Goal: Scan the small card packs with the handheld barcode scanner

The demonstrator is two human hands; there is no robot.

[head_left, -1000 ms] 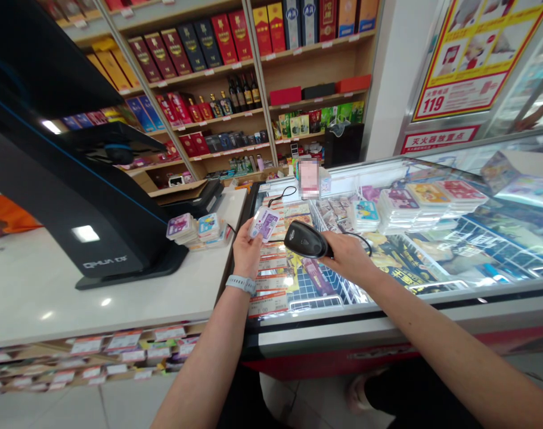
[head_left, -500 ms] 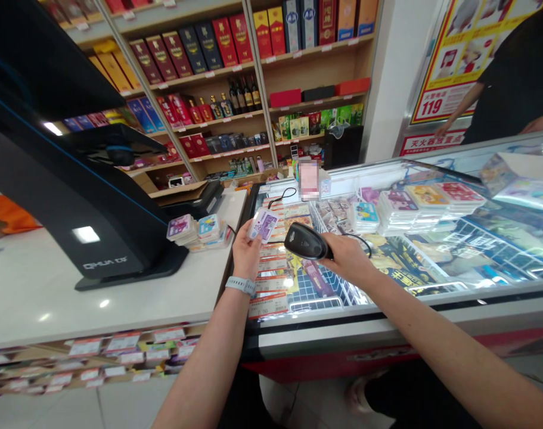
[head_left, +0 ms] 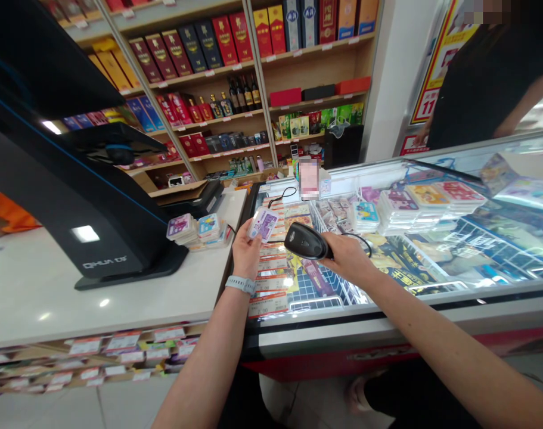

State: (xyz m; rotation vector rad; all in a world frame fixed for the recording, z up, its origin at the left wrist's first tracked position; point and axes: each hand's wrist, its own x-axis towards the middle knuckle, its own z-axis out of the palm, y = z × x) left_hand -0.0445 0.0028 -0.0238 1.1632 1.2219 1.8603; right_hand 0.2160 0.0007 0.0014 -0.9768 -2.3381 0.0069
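Note:
Between the fingers and thumb of my left hand is a small flat pack with a purple and white label, held up over the freezer's left edge. My right hand is closed round the handle of a black barcode scanner, whose head points left toward the pack. A gap separates scanner and pack. Left of my left hand, two short stacks of similar packs rest on the white counter. Taller stacks of packs stand on the freezer's glass top, right of the scanner.
A glass-topped freezer with wire baskets spans the right side. On the white counter stands a large black checkout terminal. Shelves of boxes and bottles line the back. A person in black stands beyond the freezer.
The person in black beyond the freezer has moved left, covering more of the wall poster. My hands, the pack and the scanner stay practically where they were.

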